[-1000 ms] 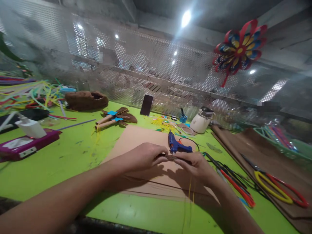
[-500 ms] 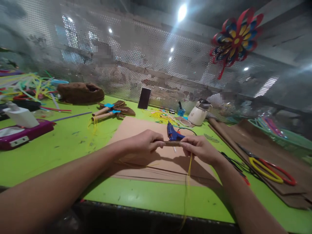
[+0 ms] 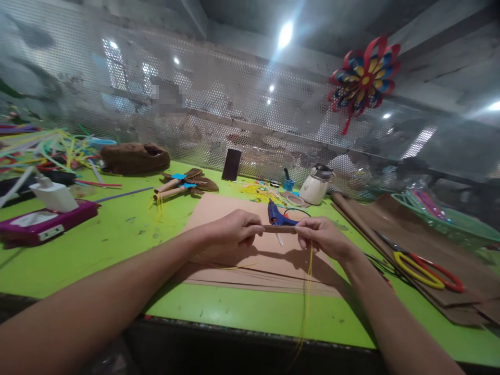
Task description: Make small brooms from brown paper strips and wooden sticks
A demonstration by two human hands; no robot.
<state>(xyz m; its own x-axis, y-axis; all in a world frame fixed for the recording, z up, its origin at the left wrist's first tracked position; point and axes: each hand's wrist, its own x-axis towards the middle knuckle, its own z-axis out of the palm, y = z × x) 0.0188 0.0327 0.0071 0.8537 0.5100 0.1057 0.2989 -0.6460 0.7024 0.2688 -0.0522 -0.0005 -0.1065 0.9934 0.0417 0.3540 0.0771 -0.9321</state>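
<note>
Between my two hands a narrow brown paper strip (image 3: 279, 229) is stretched level. My left hand (image 3: 238, 229) pinches its left end, fingers closed. The other end sits between the thumb and fingers of my right hand (image 3: 322, 236), also closed. Thin yellow strings (image 3: 310, 281) hang from below my right hand past the table edge. Under the hands lies a stack of tan paper sheets (image 3: 211, 208). Just behind the strip a blue glue gun (image 3: 278, 215) rests on the paper, with a clear glue stick (image 3: 280, 239) showing below the strip.
Scissors (image 3: 422, 268) with yellow and red handles lie on brown paper (image 3: 371, 219) at right, near a green basket (image 3: 461, 221). A purple power strip (image 3: 50, 226), rolled paper pieces with yellow strings (image 3: 167, 190), a phone (image 3: 232, 164) and a white jug (image 3: 315, 187) stand around the green table.
The view has shifted slightly. My right hand has moved a little right, and more of the brown strip shows between the hands. Both hands keep their hold.
</note>
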